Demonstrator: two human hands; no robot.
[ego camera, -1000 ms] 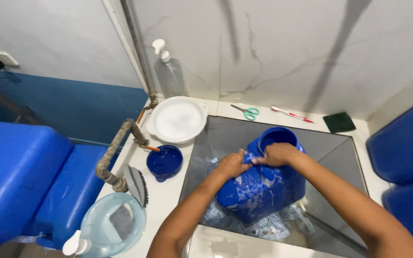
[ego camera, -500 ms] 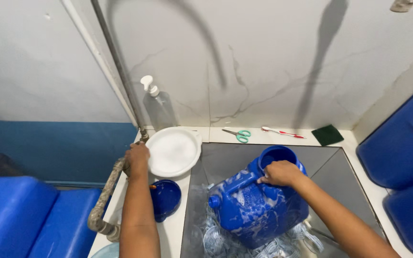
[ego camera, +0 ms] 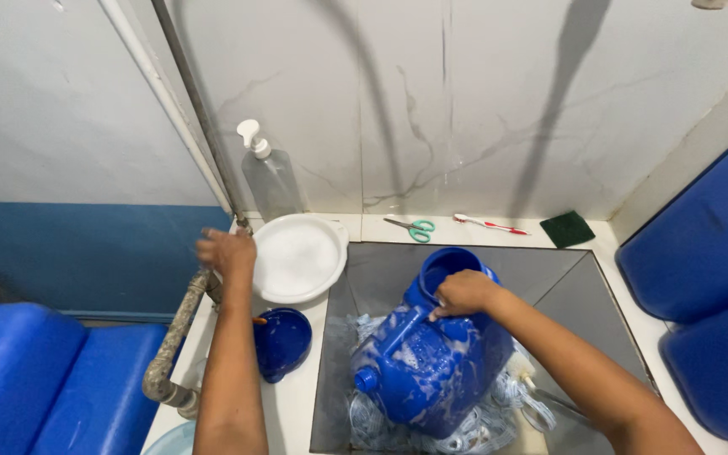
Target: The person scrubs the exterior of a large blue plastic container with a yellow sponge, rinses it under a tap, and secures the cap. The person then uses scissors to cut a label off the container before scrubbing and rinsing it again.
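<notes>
The blue jerrycan [ego camera: 431,358] lies tilted in the square sink [ego camera: 579,282], its long axis running from the lower left up toward the far right, with its wide open mouth aimed up and away at the back wall and a small capped spout jutting out of its lower left corner. It is streaked with suds and rests on a heap of wet cloth at the sink bottom. The right hand [ego camera: 463,293] is closed around the jerrycan's handle just under the mouth, fingers wrapped on it. The left hand [ego camera: 226,253] is well left of the jerrycan, over the counter edge by the ribbed hose [ego camera: 180,324]; it is blurred, and whether its fingers are spread or curled on anything cannot be told. Just left of the jerrycan, on the counter strip, lie a white round basin [ego camera: 297,257] and, nearer, a blue lid [ego camera: 282,341]. Behind the jerrycan, along the wall ledge, lie green-handled scissors [ego camera: 410,227], a toothbrush [ego camera: 486,223] and a dark green scrub pad [ego camera: 568,229]; a clear pump bottle [ego camera: 270,177] stands at the far left of that ledge. To the right of the jerrycan the sink floor shows bare grey up to its right rim, and beyond that rim large blue drums [ego camera: 701,278] crowd close.
</notes>
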